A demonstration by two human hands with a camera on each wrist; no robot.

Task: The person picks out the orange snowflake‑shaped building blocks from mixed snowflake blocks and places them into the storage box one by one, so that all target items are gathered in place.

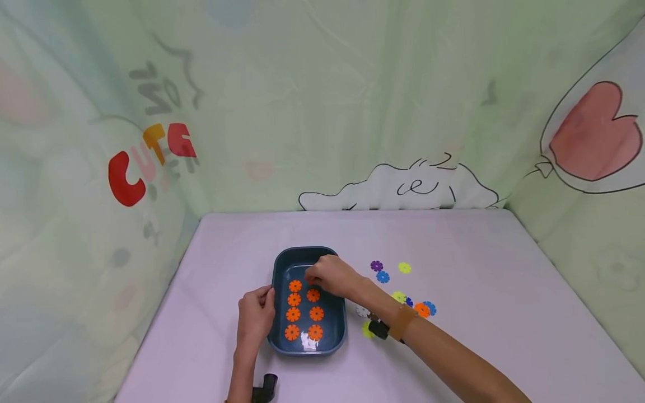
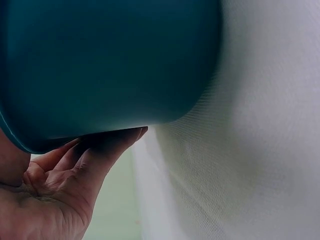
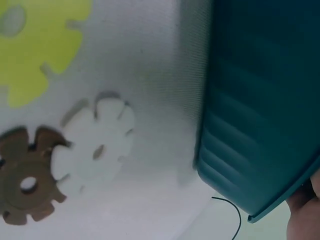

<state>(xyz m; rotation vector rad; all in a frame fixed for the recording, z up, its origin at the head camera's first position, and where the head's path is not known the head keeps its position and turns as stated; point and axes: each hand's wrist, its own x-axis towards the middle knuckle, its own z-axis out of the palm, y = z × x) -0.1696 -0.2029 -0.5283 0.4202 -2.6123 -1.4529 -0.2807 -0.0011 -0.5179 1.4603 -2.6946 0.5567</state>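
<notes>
A dark blue tray [image 1: 308,354] stands on the table, with two columns of orange notched discs [image 1: 293,314] lying on its floor. My left hand [image 1: 256,316] holds the tray's left rim. In the left wrist view, the fingers [image 2: 85,167] of that hand lie along the tray's outer wall [image 2: 115,75]. My right hand [image 1: 336,275] reaches over the right wall, its fingertips low inside the tray at the top of the right column. Those fingers pinch an orange disc [image 1: 309,279], mostly hidden beneath them. Part of the right hand [image 3: 305,215] shows past the rim in its wrist view.
Right of the tray lie loose discs: a purple one [image 1: 376,266], a blue one [image 1: 383,277], a yellow one [image 1: 405,268] and an orange one [image 1: 421,310], among others. White [image 3: 95,145] and brown [image 3: 27,185] discs overlap near the tray. Printed cloth hangs around the table.
</notes>
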